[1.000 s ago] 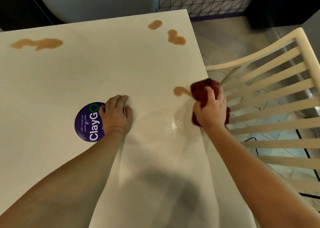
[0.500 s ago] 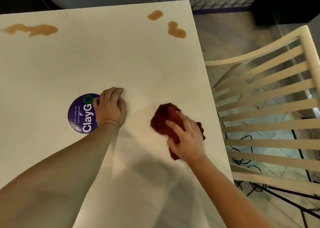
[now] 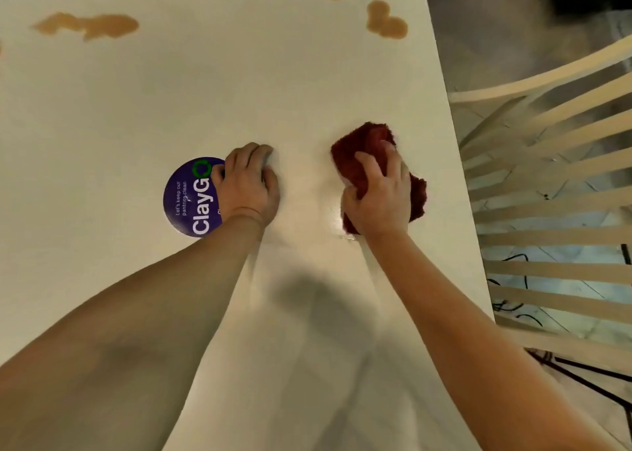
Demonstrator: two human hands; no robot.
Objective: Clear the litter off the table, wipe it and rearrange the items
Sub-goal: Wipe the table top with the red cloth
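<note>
Currently the right hand (image 3: 379, 194) grips the red cloth (image 3: 369, 149), fingers curled over its top, pressing it flat against the table (image 3: 136, 108) at centre right. The left hand (image 3: 248, 185) rests knuckles-down on the table, fingers curled under, holding nothing visible; it partly covers the purple round sticker (image 3: 189, 199).

Handling: the cloth appears soft, light and thick-piled; it should bunch and fold under pressure. Grip from above with the palm centred, so the edges do not drag loose.

Remaining work: one brown spill (image 3: 89, 26) lies at 11 o'clock from the cloth, two more (image 3: 384, 21) at 12 o'clock. A slatted chair (image 3: 554, 142) stands at 3 o'clock, beside the table.
</note>
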